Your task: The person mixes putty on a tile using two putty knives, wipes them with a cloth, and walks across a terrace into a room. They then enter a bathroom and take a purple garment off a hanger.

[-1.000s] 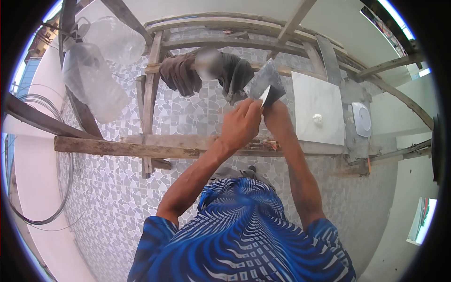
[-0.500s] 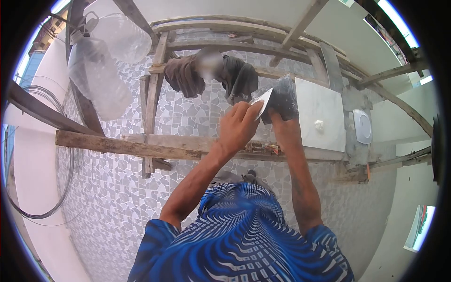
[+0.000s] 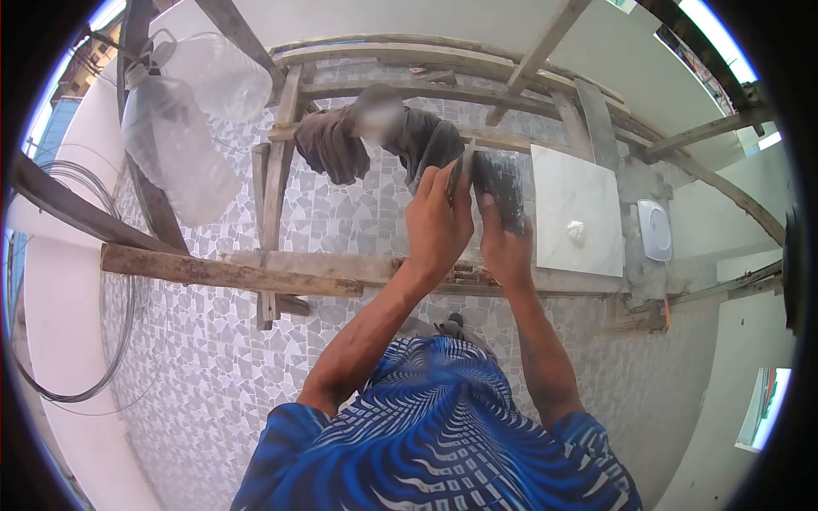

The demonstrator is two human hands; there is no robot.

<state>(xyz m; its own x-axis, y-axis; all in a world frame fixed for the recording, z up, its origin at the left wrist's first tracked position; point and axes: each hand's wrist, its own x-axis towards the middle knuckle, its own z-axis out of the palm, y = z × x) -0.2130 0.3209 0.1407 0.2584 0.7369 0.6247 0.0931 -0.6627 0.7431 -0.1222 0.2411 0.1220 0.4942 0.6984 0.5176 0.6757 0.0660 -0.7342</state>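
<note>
My left hand [image 3: 436,228] is closed on a thin flat scraper blade [image 3: 463,175], held nearly edge-on with its corner pointing up. Its handle, if any, is hidden by my fingers. In my right hand [image 3: 508,254] is a dark rectangular spreader plate [image 3: 501,189] smeared with white, my thumb lying on its face. The two tools stand side by side with their upper parts close together. Just right of them, a white square board [image 3: 554,247] rests on the scaffold planks and carries a small lump of white paste [image 3: 576,232].
A white oval-cornered tray-like object [image 3: 654,230] lies right of the board. Dark clothes [image 3: 332,146] hang over a scaffold plank ahead. A wooden beam [image 3: 230,268] crosses in front of me. Clear plastic jugs [image 3: 175,140] and a wire coil [image 3: 128,324] hang at left.
The scraper in my left hand has turned from showing its pale face to nearly edge-on. My right hand has moved left and turned the spreader plate more upright, its thumb now on the face.
</note>
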